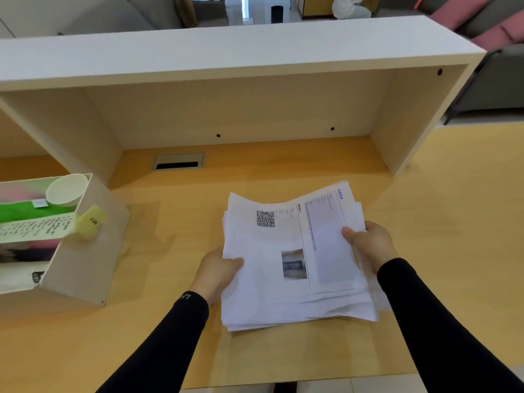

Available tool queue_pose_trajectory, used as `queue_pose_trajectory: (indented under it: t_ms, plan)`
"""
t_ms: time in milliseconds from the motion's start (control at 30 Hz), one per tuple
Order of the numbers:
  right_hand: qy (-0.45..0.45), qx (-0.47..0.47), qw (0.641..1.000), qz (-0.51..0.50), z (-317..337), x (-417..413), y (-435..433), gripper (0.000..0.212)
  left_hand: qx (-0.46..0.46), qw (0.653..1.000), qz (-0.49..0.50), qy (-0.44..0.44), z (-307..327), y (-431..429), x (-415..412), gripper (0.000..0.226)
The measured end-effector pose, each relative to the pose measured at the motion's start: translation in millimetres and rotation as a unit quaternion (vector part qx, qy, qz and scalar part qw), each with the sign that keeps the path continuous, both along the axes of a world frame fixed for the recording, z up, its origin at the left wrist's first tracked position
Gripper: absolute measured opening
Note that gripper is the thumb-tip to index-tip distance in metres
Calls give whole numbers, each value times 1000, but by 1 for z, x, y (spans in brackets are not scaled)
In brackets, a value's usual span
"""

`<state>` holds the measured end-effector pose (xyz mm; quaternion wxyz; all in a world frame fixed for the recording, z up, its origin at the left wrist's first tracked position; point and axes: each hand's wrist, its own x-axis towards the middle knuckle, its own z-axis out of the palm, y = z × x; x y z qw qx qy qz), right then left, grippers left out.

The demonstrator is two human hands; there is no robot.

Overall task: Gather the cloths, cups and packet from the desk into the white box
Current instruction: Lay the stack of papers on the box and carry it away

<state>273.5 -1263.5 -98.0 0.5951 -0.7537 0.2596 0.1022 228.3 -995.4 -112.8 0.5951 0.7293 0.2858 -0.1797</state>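
The white box [85, 265] stands at the left of the desk. Inside it I see a white cup [66, 190], a green and white packet [31, 219] and pink cloth [42, 244]; a yellow tag [92, 221] hangs at its rim. In the middle of the desk both hands hold a stack of printed papers [295, 259]. My left hand [217, 272] grips its left edge, thumb on top. My right hand [368, 245] grips the right edge the same way.
The wooden desk [170, 321] has a white raised shelf [226, 52] across its back and a cable grommet [178, 161] below it. Sofas with pink cushions [487, 21] lie beyond the shelf.
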Motion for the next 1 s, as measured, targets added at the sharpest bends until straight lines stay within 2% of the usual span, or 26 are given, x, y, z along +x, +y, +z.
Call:
queue_pose_trajectory:
  t_ms: [233, 333, 433, 567, 733, 833, 1000]
  plan:
    - [-48, -58, 997, 34, 30, 9, 41, 21, 120, 988, 0, -99, 37, 30, 11, 24]
    - [-43, -50, 995, 69, 47, 12, 71, 16, 123, 985, 16, -122, 53, 57, 3, 19]
    - [-27, -11, 996, 83, 69, 10, 103, 22, 120, 979, 37, -161, 72, 85, -6, 22]
    - [-79, 45, 990, 112, 98, -1, 165, 23, 135, 960, 83, -229, 108, 146, -26, 24]
    - [-162, 41, 979, 116, 135, -19, 256, 18, 139, 944, 124, -272, 148, 237, -53, 15]
    - [-206, 2, 971, 124, 152, -30, 304, 20, 155, 934, 138, -291, 167, 285, -70, 10]
    - [-217, 5, 961, 170, 168, -40, 370, 17, 152, 934, 161, -281, 185, 348, -99, 10]
